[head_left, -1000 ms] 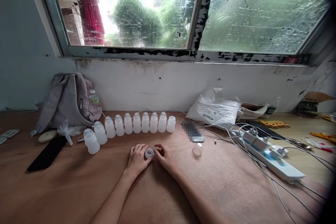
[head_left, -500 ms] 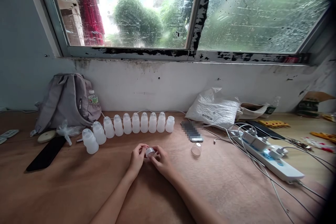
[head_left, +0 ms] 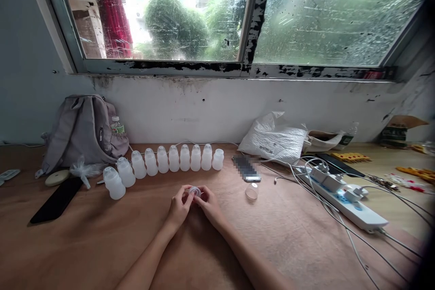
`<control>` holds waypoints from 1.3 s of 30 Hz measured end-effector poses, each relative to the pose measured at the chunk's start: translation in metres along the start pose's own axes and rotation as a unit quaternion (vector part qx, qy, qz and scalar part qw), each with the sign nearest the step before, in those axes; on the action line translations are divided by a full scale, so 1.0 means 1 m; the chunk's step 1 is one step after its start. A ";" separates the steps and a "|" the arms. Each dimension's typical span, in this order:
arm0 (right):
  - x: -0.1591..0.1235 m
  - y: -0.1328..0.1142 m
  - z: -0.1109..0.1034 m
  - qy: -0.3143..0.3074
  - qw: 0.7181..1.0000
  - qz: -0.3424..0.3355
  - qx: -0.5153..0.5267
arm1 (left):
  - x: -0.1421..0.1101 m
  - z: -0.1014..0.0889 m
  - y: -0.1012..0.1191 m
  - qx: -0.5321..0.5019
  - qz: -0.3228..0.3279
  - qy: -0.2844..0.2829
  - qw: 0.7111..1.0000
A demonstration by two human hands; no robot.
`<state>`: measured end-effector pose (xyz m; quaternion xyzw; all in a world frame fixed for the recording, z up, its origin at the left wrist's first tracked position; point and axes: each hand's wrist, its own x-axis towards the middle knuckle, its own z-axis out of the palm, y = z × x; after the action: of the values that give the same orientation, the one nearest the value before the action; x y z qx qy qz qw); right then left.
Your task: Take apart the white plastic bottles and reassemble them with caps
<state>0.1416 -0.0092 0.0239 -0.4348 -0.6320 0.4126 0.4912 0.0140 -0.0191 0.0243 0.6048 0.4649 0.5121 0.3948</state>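
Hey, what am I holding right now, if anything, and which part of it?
A small clear round piece, held by its opposite sides between your left hand and right hand. Exact finger placement is too small to tell.

Clear and frosted plastic over a smooth, wood-look tabletop (head_left: 102, 244)
Between left hand (head_left: 177, 208) and right hand (head_left: 211, 208), a translucent plastic ring-shaped piece (head_left: 195, 190); beyond them, matt frosted-plastic baby bottles (head_left: 185, 159); to their right, a glossy clear-plastic cap (head_left: 252, 191) and crinkled silvery mailer bag (head_left: 276, 141); to their left, a matt cloth backpack (head_left: 73, 133).
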 end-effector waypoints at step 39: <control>0.009 0.018 -0.002 0.032 0.974 -0.091 -0.202 | -0.012 -0.002 0.014 0.061 0.014 -0.044 0.997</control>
<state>0.1450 0.0043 0.0097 -0.4786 -0.7234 0.2153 0.4486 0.0136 -0.0339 0.0354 0.6559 0.4695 0.4611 0.3698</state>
